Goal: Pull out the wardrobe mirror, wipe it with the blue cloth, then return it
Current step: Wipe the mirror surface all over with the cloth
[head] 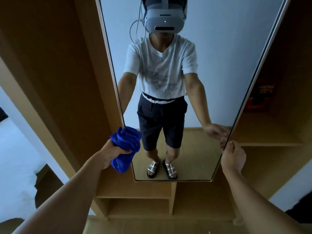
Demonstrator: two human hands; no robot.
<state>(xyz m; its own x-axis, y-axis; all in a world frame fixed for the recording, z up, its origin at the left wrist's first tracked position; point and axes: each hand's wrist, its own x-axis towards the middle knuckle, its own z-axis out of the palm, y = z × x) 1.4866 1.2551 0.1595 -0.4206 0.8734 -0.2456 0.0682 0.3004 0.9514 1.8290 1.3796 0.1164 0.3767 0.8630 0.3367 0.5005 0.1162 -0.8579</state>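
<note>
The wooden wardrobe (55, 68) fills the view around me, its open shelves (135, 196) low and near, and I can read no brand or writing on any of it. On the right, inside a far compartment, sits a red and orange box (260, 97); its print is too blurred to read.

The tall wardrobe mirror (219, 56) stands in front of the cabinet, facing me, with a thin pale frame along both long edges. It reflects my white T-shirt, dark shorts, sandals and the grey headset, which shows no legible logo.

My left hand (111, 152) is closed tight around the bunched blue cloth (125, 146), and the cloth presses against the mirror's left edge, low down, so that edge lies right at my grip. Part of the cloth hangs below my fist.

My right hand (233, 156) is at the mirror's right edge at about the same height, fingers (229, 146) curled onto the frame and touching it. The mirror sits between my two hands.
</note>
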